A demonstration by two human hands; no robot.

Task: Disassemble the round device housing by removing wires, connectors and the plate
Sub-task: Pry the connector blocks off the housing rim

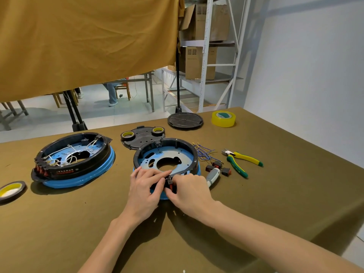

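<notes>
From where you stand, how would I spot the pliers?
Find the round housing under both hands. Just right of it, past the loose blue wires, lie the pliers. They alone have yellow-and-green handles.

Bright, even light from overhead; soft shadows pool on the counter (275, 194) beneath both forearms and left of the housings. Focus is sharp centrally. Wide-angle bending curves the shelving (206, 56) and edges.

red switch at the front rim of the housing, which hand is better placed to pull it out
Right, probably. The right hand already pinches the red switch at the housing rim, while the left hand lies across the rim beside it, better suited to bracing.
</notes>
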